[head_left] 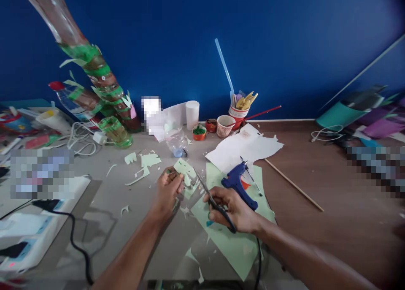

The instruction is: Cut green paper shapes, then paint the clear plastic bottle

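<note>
Between the fingers of my left hand [170,188] is a small cut piece of pale green paper [184,168]. My right hand [233,210] grips black-handled scissors [209,193], their blades pointing up and left beside the paper. Whether the blades touch the paper I cannot tell. Under and beyond my right hand lies a large green paper sheet [236,256]. On that sheet, just past my right hand, rests a blue glue gun [240,182]. Green paper scraps [150,159] are scattered on the table around my left hand.
A torn white paper [245,146] and a wooden stick [294,185] lie to the right. Paint pots [199,132], paper cups [225,126] and a painted bottle structure [107,85] stand at the back. On the left, a power strip [47,226] trails a black cable [74,235].
</note>
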`<state>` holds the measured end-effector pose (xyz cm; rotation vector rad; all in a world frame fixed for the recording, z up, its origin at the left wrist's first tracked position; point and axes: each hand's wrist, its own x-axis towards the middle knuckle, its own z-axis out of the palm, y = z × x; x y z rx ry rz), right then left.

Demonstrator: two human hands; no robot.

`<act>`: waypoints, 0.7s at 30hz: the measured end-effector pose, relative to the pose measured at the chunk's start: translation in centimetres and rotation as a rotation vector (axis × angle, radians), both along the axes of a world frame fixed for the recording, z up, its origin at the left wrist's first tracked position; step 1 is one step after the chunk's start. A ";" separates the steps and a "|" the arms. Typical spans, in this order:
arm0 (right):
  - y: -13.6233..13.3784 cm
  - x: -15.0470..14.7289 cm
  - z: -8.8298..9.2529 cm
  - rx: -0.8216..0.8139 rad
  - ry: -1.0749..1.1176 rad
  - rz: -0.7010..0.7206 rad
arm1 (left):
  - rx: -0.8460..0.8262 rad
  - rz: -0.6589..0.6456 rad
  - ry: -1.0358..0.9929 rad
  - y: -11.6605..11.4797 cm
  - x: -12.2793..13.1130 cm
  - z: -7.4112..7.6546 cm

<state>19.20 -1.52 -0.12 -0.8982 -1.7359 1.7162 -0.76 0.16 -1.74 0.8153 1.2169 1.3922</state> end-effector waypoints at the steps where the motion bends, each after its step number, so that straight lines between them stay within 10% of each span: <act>1: 0.0 -0.1 0.0 0.004 -0.039 0.015 | 0.004 0.012 0.003 0.0 -0.1 0.0; 21: 0.5 -0.6 -0.5 -0.037 -0.262 -0.028 | 0.096 0.001 0.065 -0.1 -0.3 -0.3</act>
